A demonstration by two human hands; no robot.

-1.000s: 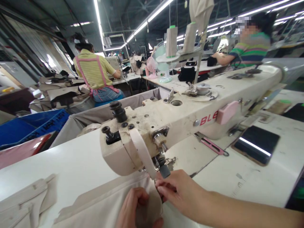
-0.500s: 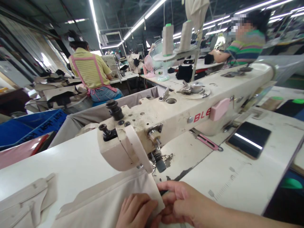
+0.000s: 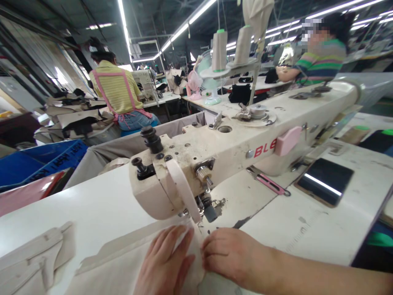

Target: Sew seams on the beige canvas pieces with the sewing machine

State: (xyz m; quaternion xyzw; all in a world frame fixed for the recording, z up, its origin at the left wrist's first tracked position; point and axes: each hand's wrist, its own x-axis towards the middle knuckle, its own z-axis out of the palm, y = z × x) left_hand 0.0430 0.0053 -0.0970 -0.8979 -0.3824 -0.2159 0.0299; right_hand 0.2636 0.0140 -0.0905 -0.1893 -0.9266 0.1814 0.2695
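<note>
A beige fabric piece [image 3: 123, 262] lies on the white table, its upper edge running under the head of the sewing machine [image 3: 184, 164]. On the fabric just below the machine head rests my left hand [image 3: 168, 258], palm down, fingers spread a little. My right hand [image 3: 229, 256] is at the fabric's right edge, its fingers curled and closed on that edge. The needle area is mostly hidden behind the machine's white guard.
More cut beige pieces [image 3: 39, 254] lie at the left. A pink cutter [image 3: 272, 183] and a phone [image 3: 325, 180] lie right of the machine. Thread cones [image 3: 219, 51] stand behind it. Blue bin [image 3: 39, 164] at left; two people sit further back.
My left hand has moved up over the fabric towards the machine head and flattened. My right hand has turned knuckles-up, its fingers now curled at the fabric edge.
</note>
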